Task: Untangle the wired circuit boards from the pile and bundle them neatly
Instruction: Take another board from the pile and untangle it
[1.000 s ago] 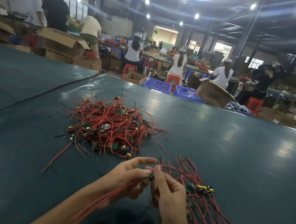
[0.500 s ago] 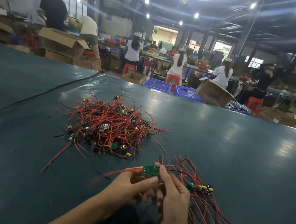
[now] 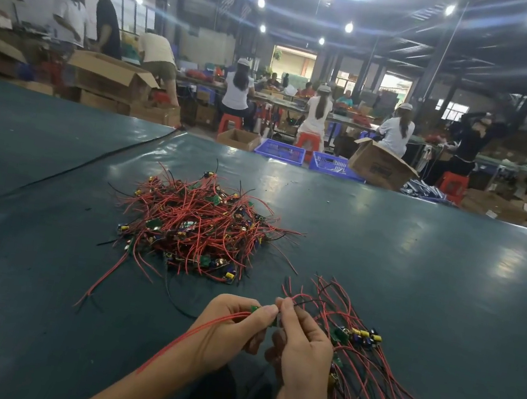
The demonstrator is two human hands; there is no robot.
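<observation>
One small green circuit board with red leads (image 3: pixel 255 309), lower centre: pinched by left hand (image 3: pixel 231 328), its leads pinched by right hand (image 3: pixel 301 346), seemingly to straighten them for the sorted red-wire bundle (image 3: pixel 363 363) lower right; tangled pile (image 3: pixel 195 226) mid-frame on dark green counter (image 3: pixel 415 275).

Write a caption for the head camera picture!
Left hand and right hand hold a wired circuit board near the tangled pile.

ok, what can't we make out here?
All head view.
- Board: mostly hidden by fingers of left hand and right hand.
- Bundle: wires cut off by bottom edge, part behind right hand.
- Pile: board count lost in tangle, too small.
</observation>
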